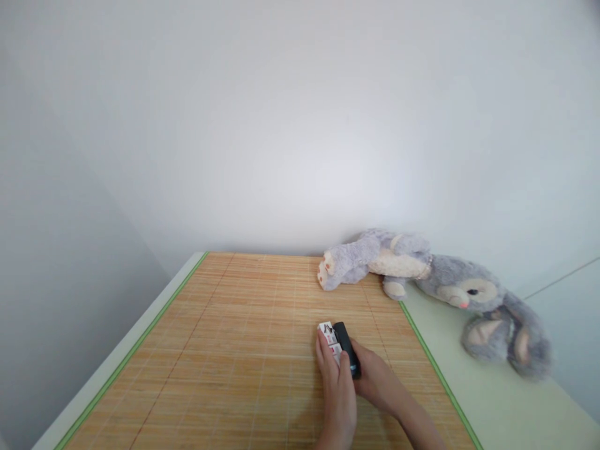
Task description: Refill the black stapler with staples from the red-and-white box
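My left hand (336, 390) lies over a small white box with red and black print (328, 333), its fingers stretched along the box and its thumb against a black oblong object (347, 353). My right hand (375, 381) reaches in from the right and is closed on the near end of that black object. The box and the black object sit side by side on the bamboo mat (234, 350), touching each other. The undersides of both hands are hidden.
A grey plush rabbit (435, 281) lies on its side at the mat's far right corner, partly on the pale table (497, 406). Green edging (145, 337) borders the mat. White walls stand behind and to the left.
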{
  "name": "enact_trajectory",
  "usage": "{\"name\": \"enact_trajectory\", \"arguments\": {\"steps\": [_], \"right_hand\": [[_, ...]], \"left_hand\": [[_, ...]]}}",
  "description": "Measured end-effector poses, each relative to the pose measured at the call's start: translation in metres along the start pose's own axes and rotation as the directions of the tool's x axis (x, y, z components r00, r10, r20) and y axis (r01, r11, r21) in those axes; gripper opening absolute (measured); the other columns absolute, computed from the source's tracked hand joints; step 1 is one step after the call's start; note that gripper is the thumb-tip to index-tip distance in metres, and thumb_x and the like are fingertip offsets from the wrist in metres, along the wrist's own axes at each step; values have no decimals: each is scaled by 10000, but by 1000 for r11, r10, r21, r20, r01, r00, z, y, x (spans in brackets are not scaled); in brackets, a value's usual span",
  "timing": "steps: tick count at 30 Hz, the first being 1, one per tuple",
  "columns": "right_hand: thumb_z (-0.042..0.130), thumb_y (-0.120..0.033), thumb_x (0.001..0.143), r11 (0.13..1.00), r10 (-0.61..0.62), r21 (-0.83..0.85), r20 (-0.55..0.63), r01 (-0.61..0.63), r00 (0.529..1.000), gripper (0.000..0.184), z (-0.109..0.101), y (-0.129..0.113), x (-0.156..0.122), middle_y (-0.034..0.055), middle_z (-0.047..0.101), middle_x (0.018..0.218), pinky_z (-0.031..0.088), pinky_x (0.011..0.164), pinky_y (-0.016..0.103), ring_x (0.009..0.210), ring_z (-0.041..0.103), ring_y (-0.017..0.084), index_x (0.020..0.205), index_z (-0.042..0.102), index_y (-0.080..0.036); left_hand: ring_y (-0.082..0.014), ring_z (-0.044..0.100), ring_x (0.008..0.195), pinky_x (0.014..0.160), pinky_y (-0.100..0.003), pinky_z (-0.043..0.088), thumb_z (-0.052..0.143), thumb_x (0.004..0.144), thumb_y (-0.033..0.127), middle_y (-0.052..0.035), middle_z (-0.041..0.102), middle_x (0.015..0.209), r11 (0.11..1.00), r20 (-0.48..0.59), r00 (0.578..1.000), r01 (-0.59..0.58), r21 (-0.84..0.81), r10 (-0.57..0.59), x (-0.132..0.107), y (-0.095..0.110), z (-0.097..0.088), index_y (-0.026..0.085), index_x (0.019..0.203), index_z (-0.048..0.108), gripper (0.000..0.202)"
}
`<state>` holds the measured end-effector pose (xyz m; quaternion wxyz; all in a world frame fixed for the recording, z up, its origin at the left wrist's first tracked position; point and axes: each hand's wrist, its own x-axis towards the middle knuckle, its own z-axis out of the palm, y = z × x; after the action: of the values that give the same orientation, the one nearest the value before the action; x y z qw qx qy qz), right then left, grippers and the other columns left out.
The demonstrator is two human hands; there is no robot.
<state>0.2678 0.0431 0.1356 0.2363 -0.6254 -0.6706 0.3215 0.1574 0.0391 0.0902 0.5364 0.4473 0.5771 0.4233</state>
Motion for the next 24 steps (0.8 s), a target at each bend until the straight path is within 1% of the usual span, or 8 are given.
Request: {"name": "enact_trajectory", "arguments": {"steps": [4, 6, 11, 14, 17, 20, 22, 24], "right_hand": [[652, -198, 705, 999, 32, 12, -29, -31, 999, 742, -2, 11, -6, 76, 746, 1247, 520, 873, 318, 1055, 722, 273, 1436, 542, -264], [649, -198, 696, 998, 54, 14, -36, -53, 998, 759, -7, 20, -9, 78, 754, 1227, 520, 879, 325, 1040, 725, 277, 1443, 532, -261], [645, -220, 694, 995, 102, -6, -59, -103, 993, 750, -31, 49, -26, 101, 745, 1244, 523, 876, 334, 1057, 719, 289, 1436, 534, -231], [634, -227, 704, 992, 123, -32, -76, -126, 990, 728, -45, 66, -36, 119, 733, 1269, 519, 890, 336, 1082, 710, 289, 1426, 542, -211], [643, -243, 702, 985, 156, -58, -81, -160, 985, 703, -52, 77, -41, 117, 740, 1246, 517, 897, 339, 1087, 705, 291, 1398, 562, -201], [669, -266, 692, 982, 174, -59, -80, -179, 981, 698, -53, 80, -42, 99, 748, 1215, 517, 900, 350, 1063, 704, 295, 1381, 573, -208], [693, -289, 693, 983, 177, -41, -73, -180, 982, 686, -52, 77, -43, 84, 755, 1191, 519, 899, 361, 1040, 703, 300, 1367, 585, -221], [715, -314, 702, 985, 173, -3, -59, -174, 983, 673, -52, 74, -44, 72, 759, 1177, 523, 889, 366, 1020, 703, 303, 1359, 594, -231]], "left_hand": [[-160, 24, 1605, 1304, -336, 99, 309, 1000, 303, -32, -11, 1750, 999, 89, 996, -23, 46, 19, 4, -5, 6, 177, 1647, 16, 722], [-155, 17, 1604, 1302, -321, 106, 327, 970, 249, -31, -27, 1750, 996, 135, 990, -43, 78, 33, 4, -5, 14, 170, 1648, -7, 759], [-173, -4, 1606, 1301, -310, 119, 387, 896, 172, -43, -86, 1745, 994, 221, 975, -32, 108, 8, -2, 1, 49, 169, 1649, -35, 863], [-171, 15, 1606, 1299, -298, 130, 399, 854, 140, -38, -68, 1747, 996, 262, 965, -36, 87, 12, -6, 4, 72, 177, 1652, -27, 905], [-174, -3, 1606, 1302, -299, 109, 408, 841, 141, -25, -52, 1749, 997, 266, 964, -47, 68, 28, -8, 2, 85, 184, 1654, -19, 920], [-169, -19, 1604, 1303, -307, 99, 388, 861, 154, -29, -68, 1748, 995, 320, 946, -72, 65, 47, -6, -2, 81, 168, 1649, -57, 905], [-165, 3, 1604, 1304, -316, 110, 381, 888, 176, -32, -28, 1751, 992, 377, 923, -105, 69, 71, -2, -4, 65, 163, 1651, -40, 872], [-175, 59, 1605, 1308, -331, 117, 431, 910, 228, -29, 64, 1749, 985, 434, 894, -157, 67, 113, 6, -3, 38, 183, 1658, 48, 842]]}}
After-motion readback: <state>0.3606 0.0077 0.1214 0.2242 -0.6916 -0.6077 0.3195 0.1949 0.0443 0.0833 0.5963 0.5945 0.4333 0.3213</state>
